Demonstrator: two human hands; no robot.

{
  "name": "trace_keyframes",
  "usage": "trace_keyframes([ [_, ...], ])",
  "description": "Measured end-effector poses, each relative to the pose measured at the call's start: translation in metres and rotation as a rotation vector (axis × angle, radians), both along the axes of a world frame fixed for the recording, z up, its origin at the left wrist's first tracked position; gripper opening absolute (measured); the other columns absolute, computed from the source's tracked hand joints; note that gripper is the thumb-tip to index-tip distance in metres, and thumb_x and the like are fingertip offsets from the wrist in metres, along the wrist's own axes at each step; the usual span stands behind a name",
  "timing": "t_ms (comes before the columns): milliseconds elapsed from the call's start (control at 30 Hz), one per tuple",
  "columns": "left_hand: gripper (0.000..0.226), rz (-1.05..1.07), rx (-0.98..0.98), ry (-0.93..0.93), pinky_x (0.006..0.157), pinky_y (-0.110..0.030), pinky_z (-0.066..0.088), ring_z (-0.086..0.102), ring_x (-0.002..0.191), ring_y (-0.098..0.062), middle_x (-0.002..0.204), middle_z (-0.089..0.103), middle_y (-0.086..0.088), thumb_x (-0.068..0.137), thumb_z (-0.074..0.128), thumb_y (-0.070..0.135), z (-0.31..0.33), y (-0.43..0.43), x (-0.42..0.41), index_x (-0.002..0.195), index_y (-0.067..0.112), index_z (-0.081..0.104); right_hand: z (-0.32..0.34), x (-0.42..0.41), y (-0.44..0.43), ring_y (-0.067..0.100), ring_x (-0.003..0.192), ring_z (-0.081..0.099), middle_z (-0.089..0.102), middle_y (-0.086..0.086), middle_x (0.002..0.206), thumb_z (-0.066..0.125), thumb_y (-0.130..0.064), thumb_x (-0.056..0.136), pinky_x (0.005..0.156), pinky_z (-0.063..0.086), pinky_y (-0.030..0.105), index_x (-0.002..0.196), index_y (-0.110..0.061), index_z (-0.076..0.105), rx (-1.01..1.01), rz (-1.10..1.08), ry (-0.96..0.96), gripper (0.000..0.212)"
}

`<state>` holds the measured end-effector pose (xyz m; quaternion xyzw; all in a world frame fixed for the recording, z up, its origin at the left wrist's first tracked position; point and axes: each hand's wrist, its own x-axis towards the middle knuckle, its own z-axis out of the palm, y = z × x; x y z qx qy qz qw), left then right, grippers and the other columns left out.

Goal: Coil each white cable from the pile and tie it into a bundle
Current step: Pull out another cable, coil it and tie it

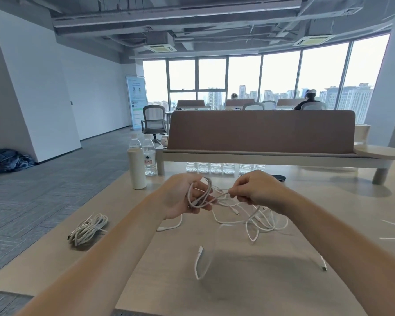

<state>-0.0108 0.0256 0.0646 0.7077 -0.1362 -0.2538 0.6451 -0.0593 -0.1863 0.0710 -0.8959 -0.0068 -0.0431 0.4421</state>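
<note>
cable: white cable (206,179) looped above table (237,281), tail trailing into pile (258,221) | left hand (179,198) grip: clamped round loops | right hand (252,189) grip: pinching 1 strand | handling: light, limp, springy; hold at crossing

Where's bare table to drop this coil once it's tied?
Bare table between the bundle and the flask; also right of the pile, short of the ties. Crowded under the left hand and right hand, where cables sprawl.
</note>
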Motion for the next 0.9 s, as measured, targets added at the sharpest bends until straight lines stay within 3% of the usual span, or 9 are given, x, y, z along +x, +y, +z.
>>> trace_keyframes([
  [167,0.043,-0.061,0.036,-0.029,0.069,-0.033,0.045,0.065,0.086,-0.032,0.115,0.07,-0.027,0.106,0.034,0.032,-0.003,-0.007,-0.003,0.101,0.004,0.066,0.007,0.005,0.019,0.013,0.045,0.049,0.069,0.008,0.059,0.067,-0.016,0.085,0.053,0.042,0.024,0.068,-0.006,0.072,-0.186,-0.156,-0.081,0.02],
  [300,0.039,-0.04,0.032,-0.041,0.067,-0.032,0.044,0.063,0.076,-0.027,0.106,0.07,-0.027,0.105,0.038,0.032,-0.005,-0.013,-0.002,0.104,0.002,0.064,0.007,0.008,0.031,0.008,0.04,0.049,0.061,-0.001,0.049,0.061,-0.013,0.086,0.056,0.045,0.026,0.063,-0.008,0.064,-0.202,-0.212,-0.113,0.024],
  [400,0.043,0.013,0.033,-0.024,0.062,-0.031,0.039,0.056,0.066,-0.023,0.086,0.069,-0.017,0.106,0.035,0.034,-0.008,-0.017,-0.001,0.097,0.004,0.064,0.002,0.009,0.037,0.014,0.043,0.05,0.065,0.004,0.054,0.062,-0.013,0.09,0.059,0.046,0.029,0.065,-0.008,0.063,-0.02,-0.207,-0.112,0.026],
  [533,0.045,0.095,-0.012,-0.003,0.055,-0.028,0.034,0.052,0.061,-0.022,0.074,0.061,-0.012,0.106,0.033,0.035,-0.011,-0.016,0.002,0.096,0.002,0.063,-0.004,0.001,0.038,0.018,0.057,0.054,0.07,0.013,0.07,0.061,-0.016,0.097,0.056,0.046,0.027,0.085,0.001,0.069,0.2,-0.041,-0.119,0.023],
  [600,0.044,0.129,-0.057,0.019,0.053,-0.028,0.033,0.05,0.058,-0.023,0.072,0.059,-0.012,0.105,0.034,0.034,-0.008,-0.013,0.003,0.098,0.0,0.062,-0.005,-0.002,0.033,0.02,0.066,0.061,0.075,0.013,0.083,0.062,-0.011,0.094,0.064,0.051,0.031,0.096,-0.006,0.072,0.207,0.048,-0.137,0.011],
  [700,0.043,0.125,-0.135,0.072,0.052,-0.027,0.034,0.049,0.058,-0.022,0.073,0.057,-0.013,0.103,0.034,0.033,0.0,-0.005,0.004,0.095,0.001,0.062,-0.011,0.0,0.016,0.022,0.085,0.07,0.077,0.004,0.088,0.065,-0.015,0.09,0.083,0.053,0.038,0.098,-0.021,0.072,0.063,0.069,-0.128,0.012],
  [800,0.042,0.106,-0.186,0.103,0.056,-0.029,0.037,0.049,0.058,-0.021,0.073,0.057,-0.013,0.103,0.033,0.033,0.007,0.002,0.004,0.102,0.001,0.059,-0.019,0.002,0.002,0.024,0.075,0.07,0.075,0.01,0.082,0.063,-0.007,0.093,0.086,0.054,0.042,0.099,-0.005,0.068,0.185,0.072,-0.087,0.008],
  [900,0.041,0.09,-0.189,0.108,0.057,-0.03,0.039,0.05,0.059,-0.021,0.072,0.057,-0.012,0.103,0.032,0.033,0.011,0.003,0.002,0.103,0.001,0.058,-0.019,0.0,-0.006,0.021,0.065,0.06,0.068,0.014,0.074,0.061,-0.007,0.097,0.078,0.052,0.04,0.091,0.003,0.067,0.339,0.049,-0.065,0.013],
])
